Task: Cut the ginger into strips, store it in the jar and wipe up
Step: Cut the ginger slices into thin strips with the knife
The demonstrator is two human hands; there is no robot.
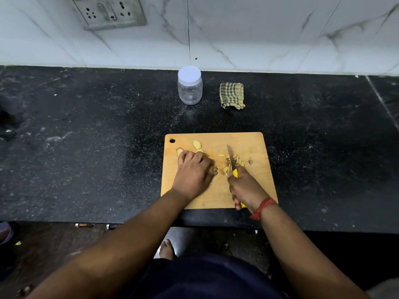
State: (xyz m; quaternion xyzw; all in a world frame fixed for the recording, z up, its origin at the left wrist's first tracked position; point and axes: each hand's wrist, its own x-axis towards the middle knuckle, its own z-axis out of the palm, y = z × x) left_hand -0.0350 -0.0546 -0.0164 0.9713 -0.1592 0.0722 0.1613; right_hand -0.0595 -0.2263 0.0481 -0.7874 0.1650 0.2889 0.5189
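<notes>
Cutting board: flat pale wood (pixel 248 190), rectangular with rounded corners and a round hole at its far left corner; its surface is matt and faintly scratched.
Counter: black speckled stone (pixel 86 158), polished, dusted with pale flecks.
Left hand: palm down on the board (pixel 194 171), fingers bent over the ginger so that their tips press down; whether a piece is pinched under them I cannot tell.
Ginger: pale yellow slices (pixel 197 144), irregular and lobed, lie just beyond the left fingertips; one more slice sits beside the little finger's end, and small bits peek out by the thumb.
Strips: a loose heap of thin yellow-brown pieces (pixel 238 160) lies on both sides of the blade, just ahead of the right hand's knuckles.
Right hand: wrapped round the knife handle (pixel 246 188), fingers curled tight, a red thread band at the wrist.
Knife: slim grey metal blade (pixel 230 155) with a smooth yellow handle, tip pointing away from the person, the blade among the strips.
Jar: clear plastic (pixel 190 90), squat and rounded, white screw lid on, standing well beyond both hands near the wall.
Cloth: folded checked rag (pixel 232 94), olive and cream, soft and rumpled, just right of the jar.
Wall: glossy white marble-veined tiles (pixel 259 35).
</notes>
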